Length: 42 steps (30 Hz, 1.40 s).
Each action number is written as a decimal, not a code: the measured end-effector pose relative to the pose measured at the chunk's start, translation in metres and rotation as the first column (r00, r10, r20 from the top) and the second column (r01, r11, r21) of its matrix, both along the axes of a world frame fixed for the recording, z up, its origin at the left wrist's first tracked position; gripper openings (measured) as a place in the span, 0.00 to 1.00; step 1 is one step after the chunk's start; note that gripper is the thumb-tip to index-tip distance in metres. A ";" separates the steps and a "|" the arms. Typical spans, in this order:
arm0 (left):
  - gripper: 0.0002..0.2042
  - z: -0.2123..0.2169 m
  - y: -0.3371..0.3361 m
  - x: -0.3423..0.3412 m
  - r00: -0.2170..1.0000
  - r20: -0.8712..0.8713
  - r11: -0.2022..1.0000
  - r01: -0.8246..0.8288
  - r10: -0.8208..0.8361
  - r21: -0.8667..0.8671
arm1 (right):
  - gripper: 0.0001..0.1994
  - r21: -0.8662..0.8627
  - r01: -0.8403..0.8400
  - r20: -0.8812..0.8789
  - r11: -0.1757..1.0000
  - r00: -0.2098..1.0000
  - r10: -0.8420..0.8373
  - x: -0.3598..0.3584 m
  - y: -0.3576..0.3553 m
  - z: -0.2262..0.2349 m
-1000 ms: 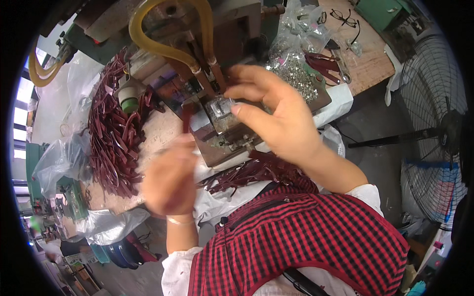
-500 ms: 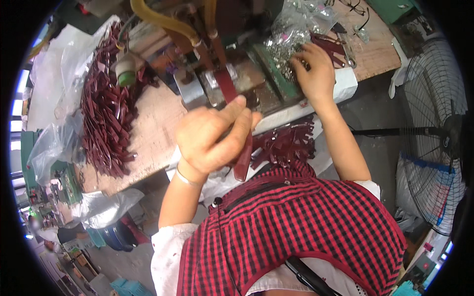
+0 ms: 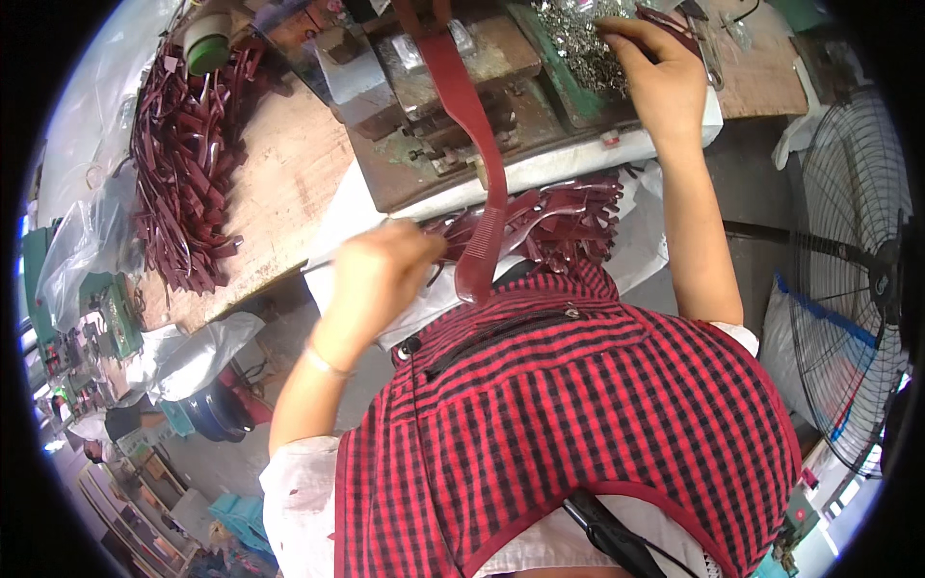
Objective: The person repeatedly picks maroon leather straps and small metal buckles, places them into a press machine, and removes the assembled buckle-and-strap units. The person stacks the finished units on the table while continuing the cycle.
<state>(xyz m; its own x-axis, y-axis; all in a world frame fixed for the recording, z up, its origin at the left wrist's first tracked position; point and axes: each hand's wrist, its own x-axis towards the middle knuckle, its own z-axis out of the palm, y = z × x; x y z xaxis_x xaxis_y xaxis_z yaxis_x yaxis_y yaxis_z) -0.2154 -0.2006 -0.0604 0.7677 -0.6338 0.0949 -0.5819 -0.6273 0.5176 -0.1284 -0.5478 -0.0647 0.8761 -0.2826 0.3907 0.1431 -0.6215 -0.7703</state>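
Note:
A dark red strap (image 3: 469, 111) hangs from the press's metal block (image 3: 501, 67) down to the front of my apron. Its near end is rounded, with a row of fine marks across it. My left hand (image 3: 378, 275), blurred by motion, is to the left of the strap and apart from it. Its fingers are bent close to a bundle of dark red straps (image 3: 568, 226), and I cannot make out whether they hold anything. At the far right, my right hand (image 3: 672, 91) reaches over a heap of small shiny metal pieces (image 3: 588, 53), thumb and forefinger apart.
A large pile of dark red straps (image 3: 183, 183) lies on the wooden table (image 3: 294, 159) at the left. Above it hangs a green-and-white round fitting (image 3: 206, 48). A black standing fan (image 3: 848, 270) is on the right. Clear plastic bags (image 3: 92, 217) lie at the table's left edge.
My left hand has let go of the strap and moved down and left. My right hand stays at the metal pieces. The view has tilted, bringing the bench higher in the picture.

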 end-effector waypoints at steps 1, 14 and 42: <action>0.04 -0.017 -0.007 -0.004 0.998 -0.045 0.993 0.051 -0.047 0.106 | 0.10 0.039 -0.058 0.051 0.998 0.997 0.056 0.008 0.004 -0.002; 0.03 -0.061 -0.049 -0.005 0.995 0.073 0.947 0.038 -0.065 0.319 | 0.08 0.079 0.139 0.119 0.987 0.982 -0.148 -0.022 0.003 -0.007; 0.09 0.091 -0.035 0.043 0.710 0.680 0.878 0.194 0.183 -0.438 | 0.18 0.505 -0.411 0.082 0.758 0.898 0.433 -0.038 0.101 0.096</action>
